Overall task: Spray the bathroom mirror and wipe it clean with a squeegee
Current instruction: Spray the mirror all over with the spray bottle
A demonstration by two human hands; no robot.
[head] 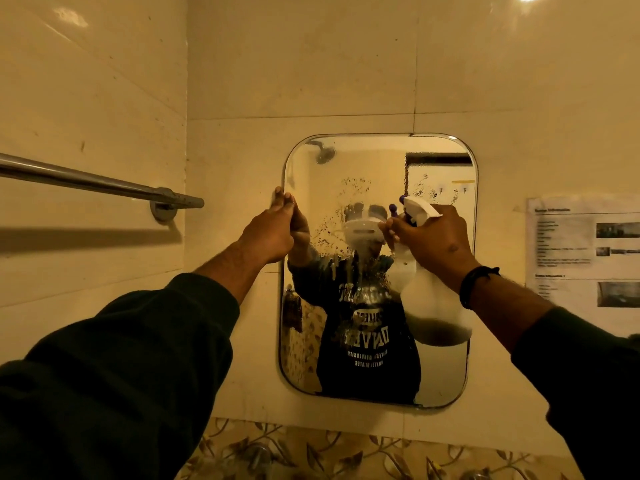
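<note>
A rounded rectangular mirror hangs on the tiled wall, its upper middle speckled with spray droplets and runs. My right hand grips the neck of a white spray bottle, a finger on the trigger and the purple-tipped nozzle pointing at the glass. The bottle holds a little dark liquid at its bottom. My left hand presses straight fingers against the mirror's left edge. No squeegee is in view.
A chrome towel rail juts out from the left wall at hand height. A printed paper notice is stuck to the wall right of the mirror. Patterned tiles run below the mirror.
</note>
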